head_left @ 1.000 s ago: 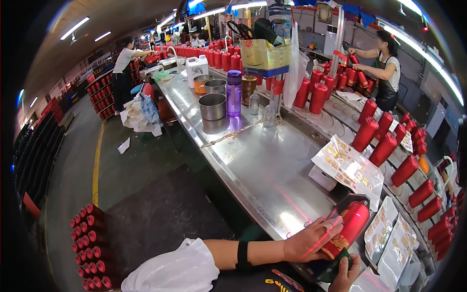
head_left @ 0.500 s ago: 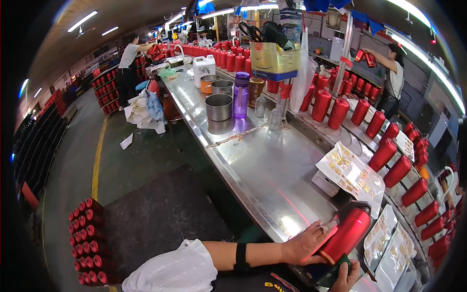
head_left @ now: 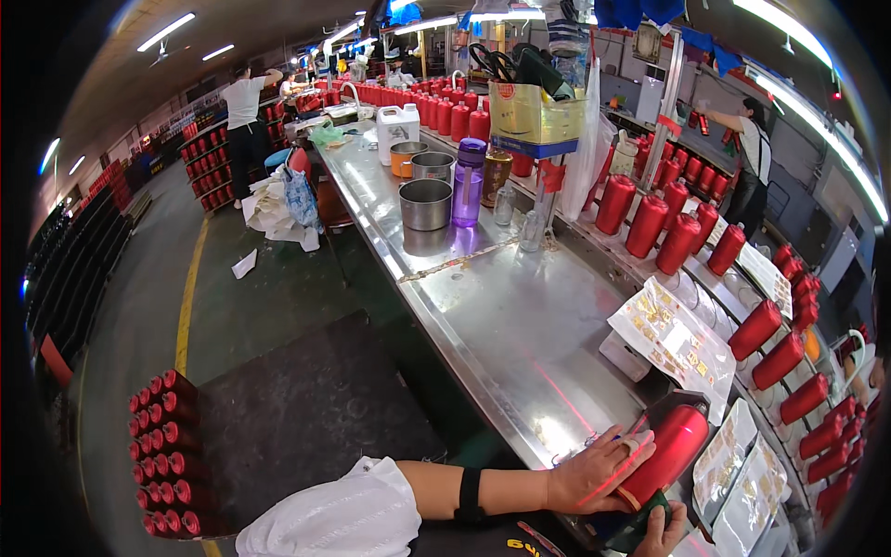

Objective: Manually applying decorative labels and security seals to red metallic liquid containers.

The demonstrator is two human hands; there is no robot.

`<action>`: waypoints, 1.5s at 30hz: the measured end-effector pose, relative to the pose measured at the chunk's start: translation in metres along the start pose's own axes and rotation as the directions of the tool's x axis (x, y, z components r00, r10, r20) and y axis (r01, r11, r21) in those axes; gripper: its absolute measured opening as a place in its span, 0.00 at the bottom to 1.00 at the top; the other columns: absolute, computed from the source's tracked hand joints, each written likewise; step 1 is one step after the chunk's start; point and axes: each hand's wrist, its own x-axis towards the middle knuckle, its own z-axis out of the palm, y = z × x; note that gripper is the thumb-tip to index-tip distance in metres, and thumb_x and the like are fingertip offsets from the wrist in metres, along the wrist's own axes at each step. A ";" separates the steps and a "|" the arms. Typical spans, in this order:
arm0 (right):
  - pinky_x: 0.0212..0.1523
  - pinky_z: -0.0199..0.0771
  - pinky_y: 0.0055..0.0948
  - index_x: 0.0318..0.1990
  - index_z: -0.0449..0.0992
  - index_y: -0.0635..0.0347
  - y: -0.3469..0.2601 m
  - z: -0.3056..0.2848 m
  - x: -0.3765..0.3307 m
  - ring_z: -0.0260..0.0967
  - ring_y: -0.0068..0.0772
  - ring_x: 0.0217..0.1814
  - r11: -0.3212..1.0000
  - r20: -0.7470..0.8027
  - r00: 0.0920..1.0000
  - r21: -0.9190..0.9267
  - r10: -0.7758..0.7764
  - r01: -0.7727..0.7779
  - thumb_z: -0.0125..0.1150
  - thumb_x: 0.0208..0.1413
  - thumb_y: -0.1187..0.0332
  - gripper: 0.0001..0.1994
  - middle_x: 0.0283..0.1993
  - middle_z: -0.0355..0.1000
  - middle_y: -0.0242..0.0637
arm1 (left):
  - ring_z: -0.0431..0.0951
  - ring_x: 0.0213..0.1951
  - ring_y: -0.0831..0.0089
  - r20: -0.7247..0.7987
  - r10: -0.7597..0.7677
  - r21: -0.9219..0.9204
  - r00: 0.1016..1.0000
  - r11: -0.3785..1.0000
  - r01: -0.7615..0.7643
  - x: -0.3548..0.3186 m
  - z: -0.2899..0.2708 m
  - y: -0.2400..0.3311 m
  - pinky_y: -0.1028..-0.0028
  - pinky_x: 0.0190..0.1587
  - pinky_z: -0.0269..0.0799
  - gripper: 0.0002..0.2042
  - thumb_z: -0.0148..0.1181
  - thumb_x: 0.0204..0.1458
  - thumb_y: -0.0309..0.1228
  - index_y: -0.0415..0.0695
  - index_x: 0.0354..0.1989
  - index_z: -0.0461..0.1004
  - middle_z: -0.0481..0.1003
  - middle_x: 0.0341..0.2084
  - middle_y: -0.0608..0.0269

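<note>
A shiny red metal bottle (head_left: 674, 453) lies tilted on its side at the near right end of the steel bench, over a dark support. My left hand (head_left: 599, 472) rests against its near-left side, fingers stretched along the body and thumb at the lower end, steadying it. A red light line crosses this hand. Between the thumb and fingers of my right hand (head_left: 665, 531) is a thin dark green flat piece (head_left: 644, 522), held at the bottle's lower end. Sheets of gold-printed decals (head_left: 676, 342) lie just beyond the bottle, and more decal sheets (head_left: 727, 455) are to its right.
Red bottles (head_left: 648, 226) stand in a row on the line to the right. Metal mugs (head_left: 426, 205), a purple drink bottle (head_left: 469, 183) and a carton (head_left: 530, 116) occupy the bench's far part. Stacked red bottles (head_left: 174, 455) sit on a dark board (head_left: 316, 408) at left. Two people stand farther off.
My left hand has slid slightly farther over the red bottle. Bottles on the right-hand line have shifted. The person at far left has straightened and raised an arm. The view has turned slightly.
</note>
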 end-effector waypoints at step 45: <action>0.49 0.68 0.39 0.50 0.70 0.72 0.037 -0.023 0.010 0.68 0.46 0.47 0.997 -0.042 0.996 -0.012 0.077 -0.078 0.49 0.62 0.70 0.14 0.49 0.69 0.52 | 0.63 0.63 0.52 -0.179 0.332 -0.113 0.926 0.928 -0.354 -0.008 -0.022 -0.012 0.47 0.68 0.47 0.22 0.52 0.55 0.29 0.44 0.60 0.63 0.70 0.53 0.52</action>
